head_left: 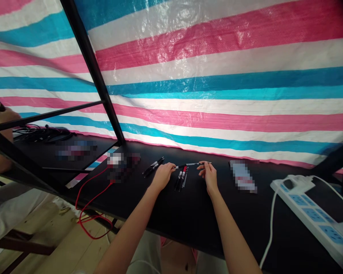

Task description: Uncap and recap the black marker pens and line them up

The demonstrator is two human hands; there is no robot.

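Observation:
Above the black table, my left hand point(163, 177) pinches the dark end of a slim pen point(181, 166). A thin, pale pen refill point(192, 164) lies in line with it and runs across to my right hand point(208, 176). The thumb and fingertips of my right hand close on the refill's far end. Whether the refill is inside the pen barrel or only touching it, I cannot tell. Below, between my hands, several pens or pen parts point(180, 179) lie together, one with a red section. Left of my left hand lie more black pens point(153, 166).
A blurred pale item point(244, 177) lies to the right, near a white power strip point(311, 213) with cords. At left, red cables point(87, 203) hang off the table point(188, 220). Beyond a black metal frame point(91, 64) shows another person's hand point(2, 116). Striped sheeting point(217, 106) hangs behind.

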